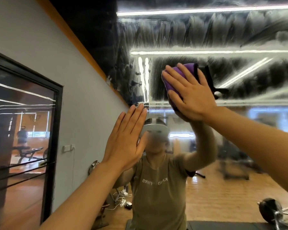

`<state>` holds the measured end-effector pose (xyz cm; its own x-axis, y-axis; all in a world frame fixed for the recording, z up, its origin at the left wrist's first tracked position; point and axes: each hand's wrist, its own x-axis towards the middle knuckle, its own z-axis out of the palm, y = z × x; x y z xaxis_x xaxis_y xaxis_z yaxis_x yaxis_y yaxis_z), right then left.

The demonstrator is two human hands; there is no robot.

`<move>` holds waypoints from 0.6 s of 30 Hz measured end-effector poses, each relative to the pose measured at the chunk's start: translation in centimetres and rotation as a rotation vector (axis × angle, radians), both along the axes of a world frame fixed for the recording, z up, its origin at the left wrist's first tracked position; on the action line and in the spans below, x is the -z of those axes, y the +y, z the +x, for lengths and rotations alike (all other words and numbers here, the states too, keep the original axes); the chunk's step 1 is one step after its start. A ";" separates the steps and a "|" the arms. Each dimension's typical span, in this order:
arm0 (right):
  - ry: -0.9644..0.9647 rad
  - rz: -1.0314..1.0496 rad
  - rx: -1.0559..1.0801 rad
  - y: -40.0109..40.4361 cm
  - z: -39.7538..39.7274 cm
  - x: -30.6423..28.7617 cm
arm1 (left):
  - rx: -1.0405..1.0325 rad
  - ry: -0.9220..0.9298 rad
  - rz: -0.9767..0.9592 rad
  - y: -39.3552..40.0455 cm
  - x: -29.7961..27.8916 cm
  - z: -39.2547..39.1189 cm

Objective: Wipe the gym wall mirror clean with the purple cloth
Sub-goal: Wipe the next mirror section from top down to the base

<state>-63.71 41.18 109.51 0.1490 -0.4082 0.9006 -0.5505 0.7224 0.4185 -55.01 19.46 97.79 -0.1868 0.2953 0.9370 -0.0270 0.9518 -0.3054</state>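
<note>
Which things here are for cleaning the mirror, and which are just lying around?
For the job: cloth, right hand pressing it, left hand, mirror.

Just lying about: barbell, cables on the floor, wall switch, door.

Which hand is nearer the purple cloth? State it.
Right. The right hand presses flat on the purple cloth; the left hand lies open, lower and to its left.

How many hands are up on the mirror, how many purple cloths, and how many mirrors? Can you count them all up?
Hands: 2, the left hand and the right hand
Purple cloth: 1
Mirror: 1
Total: 4
</note>
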 end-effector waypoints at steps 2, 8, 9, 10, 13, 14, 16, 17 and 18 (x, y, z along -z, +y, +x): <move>0.056 0.058 0.006 0.0 0.0 3.1 | -0.006 -0.007 0.005 0.1 0.0 0.0; 0.176 0.516 0.067 2.6 -0.3 15.3 | -0.009 -0.016 0.055 1.1 0.2 0.3; 0.186 0.569 0.079 3.0 -0.4 16.4 | -0.014 -0.023 0.060 1.1 0.1 0.4; 0.191 0.612 0.080 3.3 -0.5 16.8 | -0.023 -0.030 0.064 1.2 0.1 0.4; 0.218 0.744 0.066 3.8 -0.9 15.2 | -0.046 -0.035 0.069 1.1 0.2 0.5; 0.235 0.782 0.059 3.9 -1.1 14.2 | -0.053 -0.035 0.066 1.1 0.2 0.4; 0.242 0.782 0.051 3.8 -1.4 11.8 | -0.066 -0.036 0.056 1.1 0.3 0.4; 0.230 0.728 0.045 3.8 -1.6 10.2 | -0.075 -0.036 0.054 1.1 0.3 0.3; 0.216 0.642 0.036 3.7 -1.6 8.4 | -0.084 -0.035 0.057 1.2 0.3 0.3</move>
<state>-65.35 44.91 101.09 0.2751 -0.8602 0.4294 -0.3867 0.3099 0.8686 -54.74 20.65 97.46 -0.2413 0.2237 0.9443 -0.0983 0.9624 -0.2531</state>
